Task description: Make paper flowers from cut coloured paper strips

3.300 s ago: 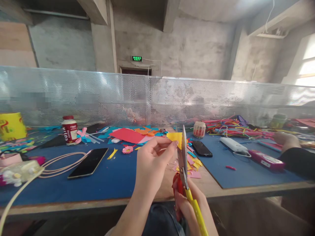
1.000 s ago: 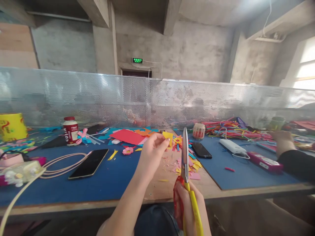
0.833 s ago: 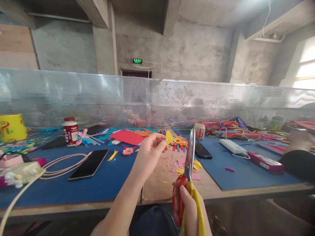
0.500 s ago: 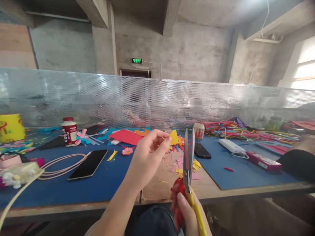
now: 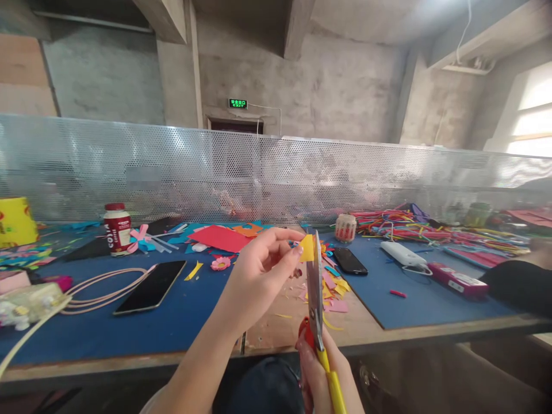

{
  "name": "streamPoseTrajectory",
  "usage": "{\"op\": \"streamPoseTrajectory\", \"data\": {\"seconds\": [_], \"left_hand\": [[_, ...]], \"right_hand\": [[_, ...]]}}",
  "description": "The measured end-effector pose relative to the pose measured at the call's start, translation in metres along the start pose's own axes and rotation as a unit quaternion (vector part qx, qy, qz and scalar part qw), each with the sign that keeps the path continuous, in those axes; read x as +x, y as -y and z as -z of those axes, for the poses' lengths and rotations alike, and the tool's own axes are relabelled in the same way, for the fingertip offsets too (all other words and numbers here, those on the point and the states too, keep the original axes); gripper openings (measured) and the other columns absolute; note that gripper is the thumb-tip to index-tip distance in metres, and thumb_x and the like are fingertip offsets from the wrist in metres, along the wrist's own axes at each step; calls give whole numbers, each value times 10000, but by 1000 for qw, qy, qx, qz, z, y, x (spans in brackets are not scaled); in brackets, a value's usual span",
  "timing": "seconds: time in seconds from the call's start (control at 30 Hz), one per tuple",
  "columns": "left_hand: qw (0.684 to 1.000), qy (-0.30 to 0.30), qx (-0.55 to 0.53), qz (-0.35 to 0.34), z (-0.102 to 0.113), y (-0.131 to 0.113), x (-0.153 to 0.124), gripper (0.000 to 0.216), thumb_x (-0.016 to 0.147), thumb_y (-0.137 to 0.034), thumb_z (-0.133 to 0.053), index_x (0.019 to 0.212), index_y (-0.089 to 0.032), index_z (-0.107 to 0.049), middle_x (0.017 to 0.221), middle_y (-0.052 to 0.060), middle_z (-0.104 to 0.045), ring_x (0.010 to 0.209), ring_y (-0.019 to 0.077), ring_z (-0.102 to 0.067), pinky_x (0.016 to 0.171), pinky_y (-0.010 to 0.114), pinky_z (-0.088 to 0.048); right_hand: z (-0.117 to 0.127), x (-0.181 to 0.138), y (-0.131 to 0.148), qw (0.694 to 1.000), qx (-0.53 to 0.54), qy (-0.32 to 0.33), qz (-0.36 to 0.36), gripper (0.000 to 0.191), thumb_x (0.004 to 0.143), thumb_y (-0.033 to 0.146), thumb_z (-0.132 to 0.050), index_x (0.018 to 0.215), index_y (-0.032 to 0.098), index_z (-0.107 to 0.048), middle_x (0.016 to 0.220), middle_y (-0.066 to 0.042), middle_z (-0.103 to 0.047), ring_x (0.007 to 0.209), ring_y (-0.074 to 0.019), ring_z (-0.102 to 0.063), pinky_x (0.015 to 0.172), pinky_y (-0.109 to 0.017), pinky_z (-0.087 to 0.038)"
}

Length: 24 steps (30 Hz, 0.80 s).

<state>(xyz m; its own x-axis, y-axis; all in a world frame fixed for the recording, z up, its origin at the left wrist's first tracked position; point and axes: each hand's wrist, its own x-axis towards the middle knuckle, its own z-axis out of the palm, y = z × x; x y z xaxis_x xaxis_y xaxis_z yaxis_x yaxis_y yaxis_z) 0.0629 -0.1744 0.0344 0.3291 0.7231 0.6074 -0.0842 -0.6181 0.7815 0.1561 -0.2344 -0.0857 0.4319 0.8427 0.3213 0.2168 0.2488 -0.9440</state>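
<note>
My left hand (image 5: 259, 273) pinches a small yellow paper piece (image 5: 307, 248) between thumb and fingertips, held above the table's front edge. My right hand (image 5: 321, 368) grips the red and yellow handles of a pair of scissors (image 5: 315, 293), blades pointing up. The blades meet the right edge of the yellow piece. Below them, coloured paper scraps (image 5: 331, 284) lie scattered on the bare wooden strip of the table.
A black phone (image 5: 150, 286) and pink cable (image 5: 101, 287) lie on the blue mat (image 5: 181, 316) at left, a second phone (image 5: 349, 260) right of centre. A red-capped bottle (image 5: 117, 227), red paper sheet (image 5: 218, 237), tape roll (image 5: 345, 226) stand farther back. Another person's sleeve (image 5: 517, 284) rests at right.
My left hand has brought the yellow piece back toward the scissors. The blades, apart from the paper a second ago, now touch its edge. The view shifted slightly.
</note>
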Motion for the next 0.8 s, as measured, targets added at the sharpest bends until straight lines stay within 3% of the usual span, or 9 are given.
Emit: {"op": "streamPoseTrajectory", "data": {"seconds": [0.8], "left_hand": [[1000,22,-20,0,0,2,-5,182,786,-268,-532,948,-196,-569,648,4,-541,577,121,-507,530,234,-426]], "right_hand": [[-1,0,5,1000,-9,8,19,335,766,516,-471,650,203,-500,444,30,-422,411,-106,-410,348,-191,-287]]}}
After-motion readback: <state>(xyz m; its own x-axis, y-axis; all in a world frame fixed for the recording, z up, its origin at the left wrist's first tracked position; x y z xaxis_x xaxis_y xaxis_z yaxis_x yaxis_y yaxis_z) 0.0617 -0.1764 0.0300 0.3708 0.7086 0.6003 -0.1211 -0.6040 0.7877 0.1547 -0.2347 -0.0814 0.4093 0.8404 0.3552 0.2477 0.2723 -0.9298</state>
